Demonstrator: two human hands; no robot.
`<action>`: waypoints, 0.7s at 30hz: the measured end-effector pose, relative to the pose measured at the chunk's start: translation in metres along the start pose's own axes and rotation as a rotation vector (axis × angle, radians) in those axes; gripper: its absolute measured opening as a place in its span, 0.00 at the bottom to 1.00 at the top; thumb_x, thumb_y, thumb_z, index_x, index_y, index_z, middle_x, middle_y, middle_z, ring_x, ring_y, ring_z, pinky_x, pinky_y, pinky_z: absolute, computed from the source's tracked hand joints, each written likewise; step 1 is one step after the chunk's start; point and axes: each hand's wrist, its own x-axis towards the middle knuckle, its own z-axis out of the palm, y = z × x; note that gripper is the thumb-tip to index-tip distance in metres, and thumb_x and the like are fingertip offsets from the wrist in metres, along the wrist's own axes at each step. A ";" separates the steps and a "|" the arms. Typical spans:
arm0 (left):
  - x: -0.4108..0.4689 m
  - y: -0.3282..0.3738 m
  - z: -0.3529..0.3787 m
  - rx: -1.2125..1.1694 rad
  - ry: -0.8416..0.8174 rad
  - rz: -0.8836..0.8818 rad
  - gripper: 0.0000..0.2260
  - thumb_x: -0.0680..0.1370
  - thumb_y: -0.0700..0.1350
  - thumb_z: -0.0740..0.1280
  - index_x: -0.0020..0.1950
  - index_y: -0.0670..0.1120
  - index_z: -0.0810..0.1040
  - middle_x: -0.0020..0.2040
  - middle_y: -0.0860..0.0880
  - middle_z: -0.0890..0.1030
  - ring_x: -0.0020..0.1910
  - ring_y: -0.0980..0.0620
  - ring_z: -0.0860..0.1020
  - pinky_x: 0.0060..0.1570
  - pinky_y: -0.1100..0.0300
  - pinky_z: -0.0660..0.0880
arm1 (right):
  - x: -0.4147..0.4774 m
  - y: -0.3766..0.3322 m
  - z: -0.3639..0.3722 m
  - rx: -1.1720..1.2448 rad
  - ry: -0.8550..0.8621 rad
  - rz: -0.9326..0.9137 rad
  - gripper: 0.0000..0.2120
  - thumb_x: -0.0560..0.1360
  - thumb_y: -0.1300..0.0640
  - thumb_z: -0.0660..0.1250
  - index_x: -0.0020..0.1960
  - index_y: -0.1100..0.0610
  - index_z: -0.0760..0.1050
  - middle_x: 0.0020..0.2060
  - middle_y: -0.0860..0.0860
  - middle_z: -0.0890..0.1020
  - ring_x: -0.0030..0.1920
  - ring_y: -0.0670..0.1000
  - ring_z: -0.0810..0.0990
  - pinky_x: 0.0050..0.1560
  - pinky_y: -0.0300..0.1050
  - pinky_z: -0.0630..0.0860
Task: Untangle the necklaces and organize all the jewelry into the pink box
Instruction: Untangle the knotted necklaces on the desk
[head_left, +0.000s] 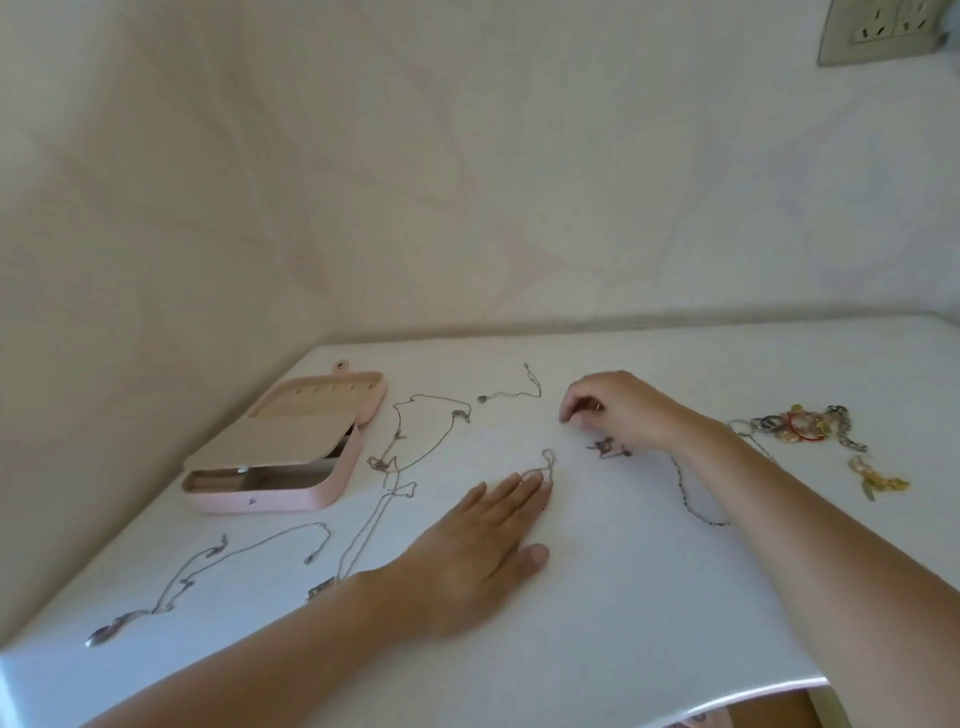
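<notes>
Left hand (483, 545), right hand (618, 410), one open pink box (291, 501).

A flap (280, 441) hides most of the box (291, 501) inside. Right of the box, the right hand (618, 410) curls over something unclear; the pile (802, 428) beyond blurs.

Soft even daylight, faint shadows; wide-angle bends the edges, pic slightly blurry, esp. near forearms.
</notes>
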 end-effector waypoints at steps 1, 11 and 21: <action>-0.004 -0.001 -0.001 0.016 -0.025 -0.019 0.27 0.80 0.59 0.42 0.76 0.55 0.37 0.75 0.61 0.35 0.71 0.66 0.32 0.67 0.69 0.29 | -0.001 0.004 -0.005 0.009 0.064 0.030 0.10 0.76 0.64 0.64 0.44 0.50 0.79 0.40 0.40 0.78 0.42 0.41 0.77 0.38 0.27 0.67; -0.020 -0.009 -0.025 0.215 -0.099 -0.454 0.44 0.65 0.70 0.32 0.77 0.49 0.36 0.77 0.43 0.38 0.76 0.47 0.39 0.72 0.56 0.38 | -0.022 0.043 -0.029 0.028 0.113 0.201 0.14 0.76 0.64 0.63 0.46 0.47 0.81 0.46 0.43 0.80 0.47 0.44 0.78 0.43 0.32 0.69; 0.088 0.040 -0.001 -0.103 0.067 0.057 0.29 0.82 0.55 0.51 0.78 0.45 0.42 0.77 0.48 0.55 0.75 0.52 0.55 0.73 0.61 0.47 | -0.025 0.041 -0.027 0.063 -0.064 0.149 0.29 0.74 0.74 0.52 0.53 0.47 0.82 0.57 0.42 0.81 0.63 0.43 0.75 0.66 0.40 0.69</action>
